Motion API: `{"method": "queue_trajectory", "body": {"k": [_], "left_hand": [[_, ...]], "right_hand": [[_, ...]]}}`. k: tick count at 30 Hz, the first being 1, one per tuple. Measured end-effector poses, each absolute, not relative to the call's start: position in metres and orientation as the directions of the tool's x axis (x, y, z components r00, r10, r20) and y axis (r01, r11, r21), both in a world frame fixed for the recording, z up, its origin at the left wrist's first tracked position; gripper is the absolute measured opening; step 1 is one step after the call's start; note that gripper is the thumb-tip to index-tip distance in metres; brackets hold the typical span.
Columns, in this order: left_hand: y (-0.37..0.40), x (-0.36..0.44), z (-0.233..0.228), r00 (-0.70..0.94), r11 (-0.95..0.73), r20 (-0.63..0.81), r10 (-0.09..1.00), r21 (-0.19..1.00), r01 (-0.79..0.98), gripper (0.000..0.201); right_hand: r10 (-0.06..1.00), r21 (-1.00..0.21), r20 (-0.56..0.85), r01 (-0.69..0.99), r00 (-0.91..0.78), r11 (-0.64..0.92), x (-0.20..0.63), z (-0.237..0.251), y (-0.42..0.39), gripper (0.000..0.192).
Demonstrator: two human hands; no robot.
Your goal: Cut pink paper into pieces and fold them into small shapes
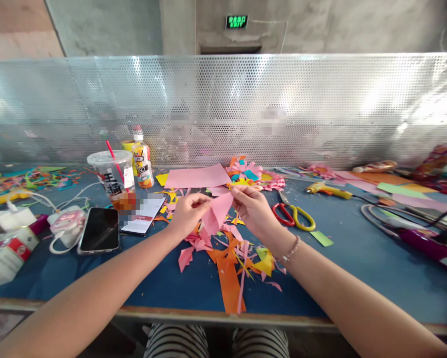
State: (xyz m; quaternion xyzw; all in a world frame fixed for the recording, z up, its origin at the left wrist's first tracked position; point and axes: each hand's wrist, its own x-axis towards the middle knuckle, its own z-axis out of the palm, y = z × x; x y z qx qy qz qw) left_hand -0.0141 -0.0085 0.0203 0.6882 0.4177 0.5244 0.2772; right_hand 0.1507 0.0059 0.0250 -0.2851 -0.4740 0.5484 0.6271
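A creased piece of pink paper (216,213) is held up over the table between my two hands. My left hand (189,213) pinches its left edge, and my right hand (251,206) grips its upper right corner between thumb and fingers. Below the paper lies a pile of pink, orange and yellow scraps, with a long orange strip (228,281) reaching toward the table's front edge. Scissors (293,217) with one red and one yellow handle lie just right of my right hand. Behind my hands rests a flat pink sheet (197,177) beside pink paper flowers (247,171).
To the left stand a plastic cup (113,174) with a red straw and a drink bottle (142,161), near two phones, a black-screened one (99,229) in front. A yellow glue gun (329,190) with its cord lies at right. A perforated metal panel (223,99) closes off the back.
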Motion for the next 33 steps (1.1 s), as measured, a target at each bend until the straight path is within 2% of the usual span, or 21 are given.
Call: {"method": "queue_trajectory", "body": {"k": [7,11,14,27,33], "left_hand": [[-0.0068,-0.0167,0.0204,0.106,-0.485,0.474,0.874,0.834,0.264,0.018],[-0.0078,-0.0163,0.0196,0.126,-0.518,0.504,0.854,0.805,0.288,0.017],[-0.0078,-0.0154,0.0188,0.122,-0.509,0.496,0.860,0.809,0.294,0.017],[-0.0061,-0.0158,0.0201,0.120,-0.477,0.463,0.878,0.836,0.270,0.020],[-0.0044,-0.0167,0.0192,0.110,-0.480,0.468,0.877,0.838,0.259,0.017]], "right_hand": [[0.932,-0.901,0.361,-0.268,-0.028,0.341,0.1469,0.0265,0.0035,0.030],[0.933,-0.926,0.347,-0.193,-0.097,0.324,0.1446,0.0221,0.0030,0.020],[0.935,-0.927,0.337,-0.214,-0.109,0.309,0.1448,0.0207,0.0028,0.013],[0.945,-0.924,0.311,-0.263,-0.100,0.276,0.1453,0.0232,0.0011,0.010],[0.959,-0.918,0.252,-0.346,-0.132,0.194,0.1434,0.0255,-0.0016,0.016]]}}
